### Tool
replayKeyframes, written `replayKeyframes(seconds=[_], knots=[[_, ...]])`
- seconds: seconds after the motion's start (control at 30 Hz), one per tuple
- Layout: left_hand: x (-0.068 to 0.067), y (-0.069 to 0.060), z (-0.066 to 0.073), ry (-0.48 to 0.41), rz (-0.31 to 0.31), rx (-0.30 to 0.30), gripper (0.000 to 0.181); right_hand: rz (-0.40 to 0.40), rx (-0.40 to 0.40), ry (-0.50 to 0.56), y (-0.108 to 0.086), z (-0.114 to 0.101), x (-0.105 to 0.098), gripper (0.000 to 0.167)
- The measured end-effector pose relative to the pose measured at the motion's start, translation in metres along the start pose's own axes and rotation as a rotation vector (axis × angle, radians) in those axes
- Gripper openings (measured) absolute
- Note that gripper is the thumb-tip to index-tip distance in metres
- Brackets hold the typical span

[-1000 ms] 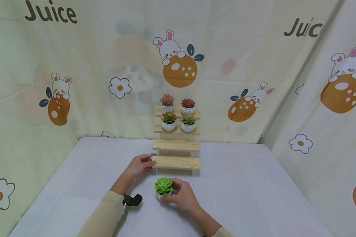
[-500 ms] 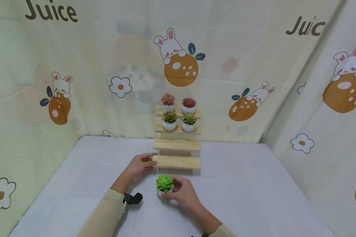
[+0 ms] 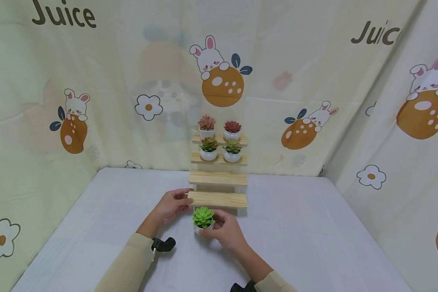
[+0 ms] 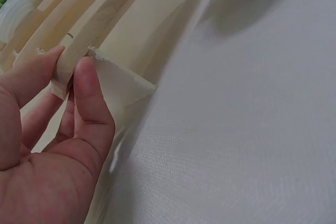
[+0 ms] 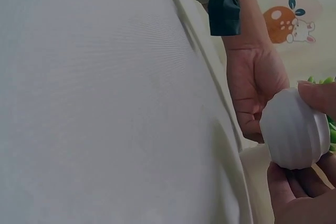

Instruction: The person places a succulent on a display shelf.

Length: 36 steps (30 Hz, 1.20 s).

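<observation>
A potted succulent (image 3: 203, 217) with bright green leaves is held in my right hand (image 3: 229, 232), just in front of a stepped wooden plant stand (image 3: 217, 177). From the right wrist view, thumb and fingers grip the sides of its ribbed white pot (image 5: 294, 129), whose underside faces that camera. My left hand (image 3: 172, 207) pinches the left end of the stand's lowest board (image 3: 219, 199). The left wrist view shows thumb and fingers around that board end (image 4: 79, 59).
Reddish succulents (image 3: 206, 123) in white pots stand on the top step, and greenish ones (image 3: 232, 148) on the step below. A white cloth covers the table (image 3: 295, 227). Behind it hangs a printed curtain (image 3: 263, 85). A black wrist device (image 3: 163, 245) sits on the left sleeve.
My right hand has moved forward with the green succulent, closer to the lowest board. The left hand keeps its place on the board's end.
</observation>
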<state>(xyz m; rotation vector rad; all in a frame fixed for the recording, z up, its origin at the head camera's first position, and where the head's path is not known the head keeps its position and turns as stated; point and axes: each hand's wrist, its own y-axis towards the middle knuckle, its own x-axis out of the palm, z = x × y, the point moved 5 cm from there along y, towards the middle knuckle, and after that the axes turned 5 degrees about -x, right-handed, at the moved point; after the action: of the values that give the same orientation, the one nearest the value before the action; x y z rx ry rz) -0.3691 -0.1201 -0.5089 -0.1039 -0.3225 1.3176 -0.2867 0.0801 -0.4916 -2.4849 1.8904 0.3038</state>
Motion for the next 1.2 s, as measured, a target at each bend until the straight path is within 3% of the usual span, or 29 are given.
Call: replayKeyframes(seconds=[0.83, 1.2], knots=[[-0.002, 0.002, -0.003, 0.001, -0.006, 0.013, 0.052, 0.009, -0.037, 0.03, 0.024, -0.031, -0.008, 0.059], [-0.001, 0.0, -0.001, 0.004, -0.005, -0.002, 0.053, 0.095, -0.038, -0.03, 0.046, -0.044, -0.017, 0.062]])
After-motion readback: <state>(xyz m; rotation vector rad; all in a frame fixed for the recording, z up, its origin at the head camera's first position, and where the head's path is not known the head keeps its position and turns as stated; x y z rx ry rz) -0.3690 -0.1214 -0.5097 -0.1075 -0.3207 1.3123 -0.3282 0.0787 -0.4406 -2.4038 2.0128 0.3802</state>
